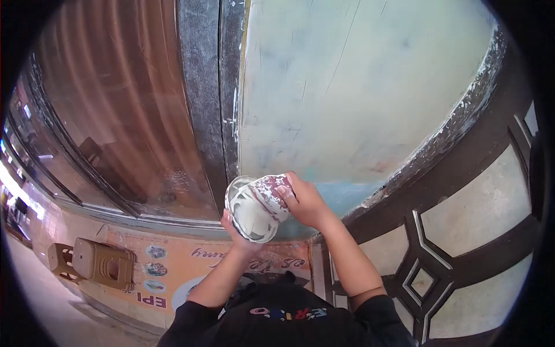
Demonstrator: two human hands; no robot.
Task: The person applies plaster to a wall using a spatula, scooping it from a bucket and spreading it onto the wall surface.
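My left hand (240, 236) grips the near left side of a round white tub (232, 196), its thumb on the rim. White paint or putty coats the tub's inside. My right hand (306, 201) is closed around a maroon object (270, 189) smeared with white, tilted over the tub's right side. Whether it is a small can or a wide-handled tool I cannot make out. Both things are held in front of my chest, close to the wall.
A pale, scuffed wall panel (347, 92) stands ahead, beside a dark wooden post (205, 87). Left is a glass pane with a brown curtain (115, 104). Brown plastic stools (104, 263) stand by an orange banner (179, 248). A dark patterned door (428, 289) is on the right.
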